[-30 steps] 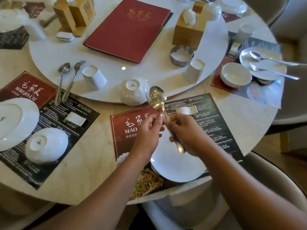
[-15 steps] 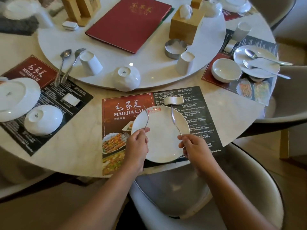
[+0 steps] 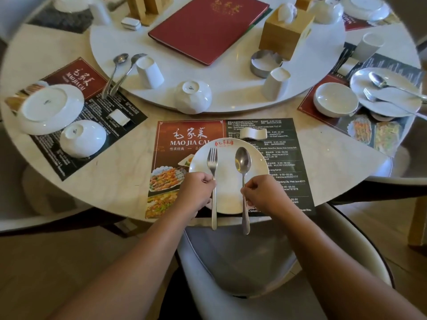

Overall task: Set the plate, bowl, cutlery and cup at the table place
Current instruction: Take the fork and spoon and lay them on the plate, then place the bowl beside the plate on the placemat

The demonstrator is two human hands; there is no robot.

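The white plate [image 3: 228,181] is marked with a red logo [image 3: 224,143] at its 12 o'clock edge. The fork [image 3: 212,160] and spoon [image 3: 243,160] are finished in silver. The placemat [image 3: 284,158] is printed red at 9 o'clock, black at 3 o'clock, with white lettering.

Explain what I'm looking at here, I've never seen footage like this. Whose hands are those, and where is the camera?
There is no machine here. A person works with bare hands, and the single camera is worn on their head, looking forward and down, so both arms enter from the bottom edge. The left hand pinches a fork and the right hand pinches a spoon, both over a white plate. The plate sits on a printed placemat on a round table. Beyond it, on a white turntable, stand an upturned bowl and an upturned cup, plus a red menu.
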